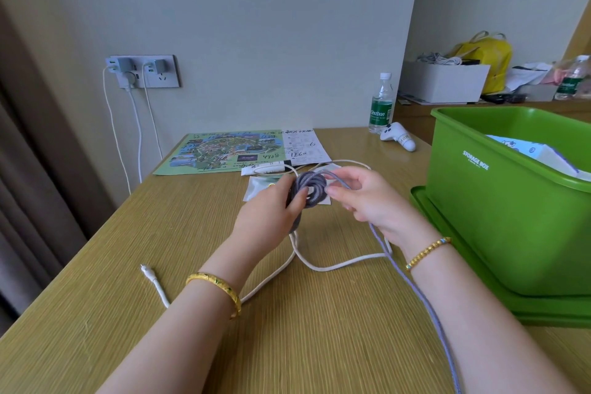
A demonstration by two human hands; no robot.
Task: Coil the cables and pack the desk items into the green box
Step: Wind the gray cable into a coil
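Head view looks down on a wooden desk (96, 313), with the green box (499, 211) standing on its lid at the right, open-topped and already holding something pale with print on it. Far on the desk lie a printed map (220, 150), a sheet of paper (303, 145), a water bottle (381, 104) and a white controller (398, 136).

Coiling is the step in hand. A white cable (335, 264) sprawls loose across the middle of the desk, its plug end near the left, not yet wound. The purple cable (309, 187), braided and greyish-lilac, is partly wound into a tight, flat coil held above the desk centre; its free tail runs down past the right wrist and off the near edge of the frame.

The left hand (275, 211) grips the coil, thumb pressed on its face. The right hand (367, 198) pinches the running strand just beside the coil, feeding it round.

By my judgement a good length is still unwound, so the next move calls for more turns, keeping tension even so the loops do not spring apart, then setting the coil in the box.
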